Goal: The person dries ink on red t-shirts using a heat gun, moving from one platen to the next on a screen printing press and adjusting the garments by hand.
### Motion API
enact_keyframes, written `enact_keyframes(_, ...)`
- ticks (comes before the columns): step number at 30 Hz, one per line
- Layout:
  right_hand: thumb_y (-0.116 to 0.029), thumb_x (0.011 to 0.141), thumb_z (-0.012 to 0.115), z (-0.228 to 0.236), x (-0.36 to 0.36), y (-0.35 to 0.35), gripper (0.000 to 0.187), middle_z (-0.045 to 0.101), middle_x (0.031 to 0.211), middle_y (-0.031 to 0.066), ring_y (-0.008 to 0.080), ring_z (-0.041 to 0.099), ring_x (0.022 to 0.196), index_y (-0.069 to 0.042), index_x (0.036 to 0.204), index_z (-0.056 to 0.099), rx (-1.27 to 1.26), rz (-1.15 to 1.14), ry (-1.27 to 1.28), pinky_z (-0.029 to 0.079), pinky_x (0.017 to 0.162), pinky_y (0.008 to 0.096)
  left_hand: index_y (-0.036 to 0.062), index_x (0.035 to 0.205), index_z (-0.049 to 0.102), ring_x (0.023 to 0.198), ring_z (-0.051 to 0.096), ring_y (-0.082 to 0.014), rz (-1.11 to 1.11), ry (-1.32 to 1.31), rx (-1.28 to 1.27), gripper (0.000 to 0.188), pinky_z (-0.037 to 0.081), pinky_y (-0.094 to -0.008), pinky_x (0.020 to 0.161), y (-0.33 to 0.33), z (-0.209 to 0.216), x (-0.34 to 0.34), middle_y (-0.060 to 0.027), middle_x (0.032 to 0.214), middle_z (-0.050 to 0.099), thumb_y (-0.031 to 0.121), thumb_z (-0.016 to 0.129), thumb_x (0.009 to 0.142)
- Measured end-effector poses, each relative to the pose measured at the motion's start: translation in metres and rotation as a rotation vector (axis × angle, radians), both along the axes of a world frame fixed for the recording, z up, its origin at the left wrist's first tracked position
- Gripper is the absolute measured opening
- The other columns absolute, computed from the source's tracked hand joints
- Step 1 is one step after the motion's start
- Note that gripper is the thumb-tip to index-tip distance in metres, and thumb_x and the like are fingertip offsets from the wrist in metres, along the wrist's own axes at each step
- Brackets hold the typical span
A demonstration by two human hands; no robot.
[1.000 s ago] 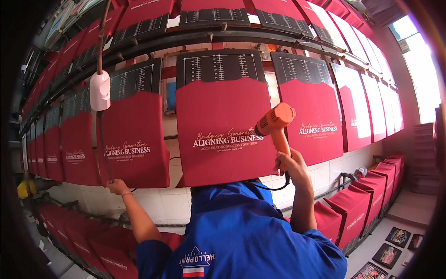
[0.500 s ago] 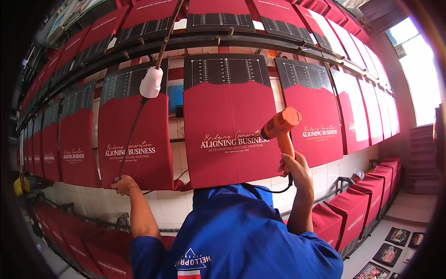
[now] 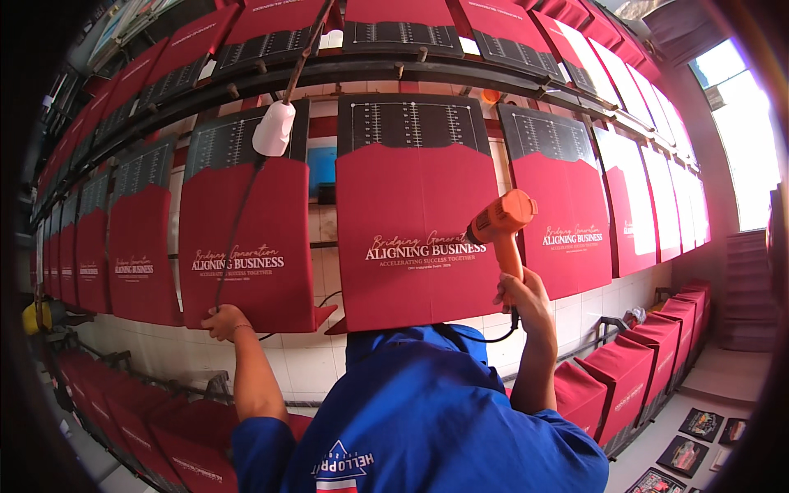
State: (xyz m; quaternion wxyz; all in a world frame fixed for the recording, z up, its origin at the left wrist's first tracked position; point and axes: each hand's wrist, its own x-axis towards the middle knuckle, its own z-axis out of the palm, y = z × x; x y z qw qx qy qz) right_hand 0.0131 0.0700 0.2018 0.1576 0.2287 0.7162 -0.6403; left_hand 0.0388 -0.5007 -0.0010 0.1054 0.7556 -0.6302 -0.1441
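Observation:
In my right hand (image 3: 526, 297) is an orange heat gun (image 3: 503, 220), gripped by its handle. Its dark nozzle points left over the lower print of the middle red T-shirt (image 3: 411, 197), which lies on a black flat board (image 3: 417, 123). My left hand (image 3: 225, 323) is closed around a black power cord (image 3: 234, 238) at the hem of the red T-shirt (image 3: 246, 205) to the left. That cord runs up to a white plug connector (image 3: 274, 129) hanging over the board. Whether the fingers also pinch the hem is hidden.
Boards with red T-shirts continue in rows on both sides and beyond a dark rail (image 3: 362, 70). Behind me stand more shirt-covered boards (image 3: 608, 382). A loop of heat gun cord (image 3: 493, 338) hangs by my right forearm. A blue object (image 3: 323, 167) shows between boards.
The view has shifted slightly, so the boards sit a little to the right. The white connector has swung slightly right and up. Both hands keep their holds; the heat gun barely moves.

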Motion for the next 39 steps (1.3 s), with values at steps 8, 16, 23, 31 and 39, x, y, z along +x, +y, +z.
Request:
enact_keyframes(8,-0.022,0.093,0.061,-0.009,-0.008,-0.002,0.025,0.059,0.075,0.0035,0.0119,0.061,0.061,0.001,0.105,0.059,0.056,0.054,0.037,0.047,0.051,0.0245,0.0046,0.145,0.033,0.125,0.048,-0.0444,-0.010,0.013,0.011,0.050,0.053,-0.0556,0.091,0.003,0.002,-0.002,-0.0305,0.135,0.042,0.036,0.035,0.106)
enact_keyframes(16,-0.024,0.093,0.062,-0.006,-0.008,-0.002,0.028,0.061,0.076,0.0040,0.0118,0.062,0.063,0.001,0.105,0.059,0.083,0.074,0.040,0.047,0.052,0.0239,0.0052,0.144,0.033,0.125,0.049,-0.0437,-0.006,-0.028,0.029,0.050,0.054,-0.0543,0.089,0.004,0.007,-0.003,-0.0296,0.135,0.042,0.037,0.034,0.106)
enact_keyframes(23,-0.021,0.092,0.063,0.007,-0.003,-0.009,0.022,0.060,0.072,0.0031,0.0093,0.060,0.062,0.000,0.095,0.058,-0.041,0.062,0.005,0.045,0.053,0.0244,0.0046,0.144,0.033,0.125,0.049,-0.0445,0.022,-0.004,0.025,0.050,0.053,-0.0555,0.092,-0.004,-0.003,0.000,-0.0297,0.136,0.042,0.037,0.035,0.106)
enact_keyframes(31,-0.020,0.093,0.061,0.005,-0.002,-0.010,0.026,0.061,0.076,0.0044,0.0126,0.064,0.063,0.002,0.106,0.058,-0.069,0.109,-0.020,0.048,0.050,0.0243,0.0041,0.144,0.033,0.124,0.049,-0.0447,0.008,0.006,-0.005,0.050,0.052,-0.0554,0.092,-0.001,-0.002,-0.001,-0.0297,0.136,0.042,0.036,0.035,0.105)
enact_keyframes(39,-0.018,0.093,0.061,0.001,-0.005,-0.012,0.024,0.061,0.078,0.0047,0.0135,0.065,0.064,0.002,0.105,0.058,-0.037,0.159,-0.028,0.049,0.051,0.0245,0.0047,0.145,0.033,0.124,0.050,-0.0444,0.009,0.002,0.022,0.050,0.053,-0.0549,0.092,0.001,0.001,-0.002,-0.0300,0.135,0.042,0.037,0.033,0.106)
